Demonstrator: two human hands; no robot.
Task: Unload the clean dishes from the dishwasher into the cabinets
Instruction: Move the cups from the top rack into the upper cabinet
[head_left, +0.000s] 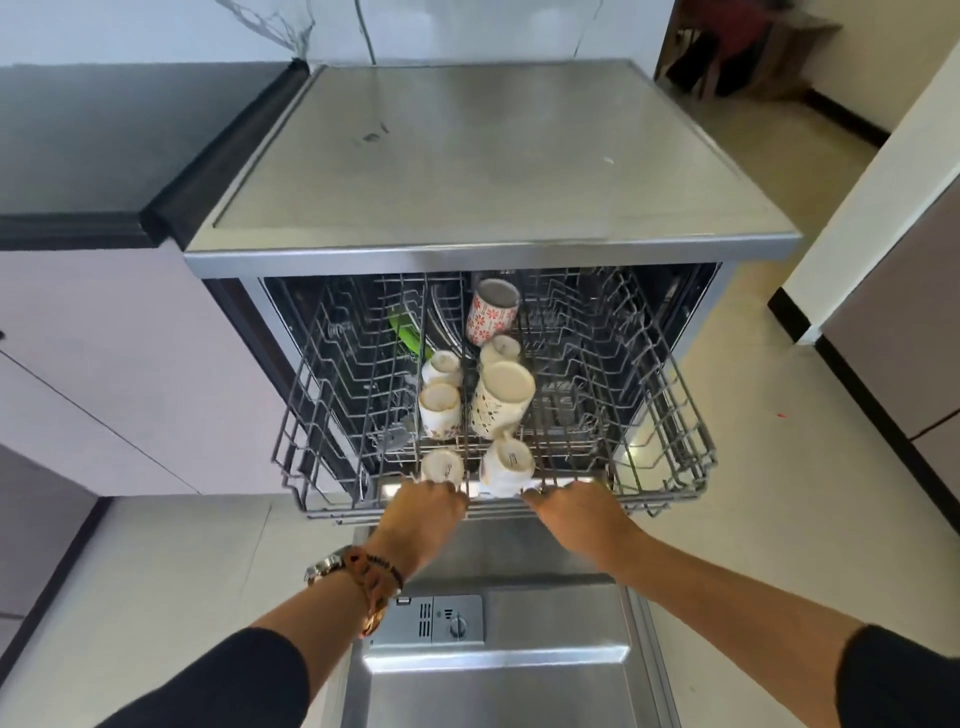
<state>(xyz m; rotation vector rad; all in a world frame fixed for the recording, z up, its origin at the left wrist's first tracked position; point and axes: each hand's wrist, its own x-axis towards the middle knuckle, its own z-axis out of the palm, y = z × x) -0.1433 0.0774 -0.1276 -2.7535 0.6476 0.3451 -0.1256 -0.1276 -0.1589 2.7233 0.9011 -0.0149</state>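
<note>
Both hands grip the front rail of the rack (332, 410), the left hand (431, 506) below centre, the right hand (576, 512) just right of it. The mugs (501, 400) sit in two rows running from that rail toward upper centre, mostly tipped or upside down (bases showing). The nearest mugs lie just above the knuckles, about equally near to either hand.

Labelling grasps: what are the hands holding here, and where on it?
Both the left hand and the right hand grip the upper rack by its front rail; no dish is held.
</note>
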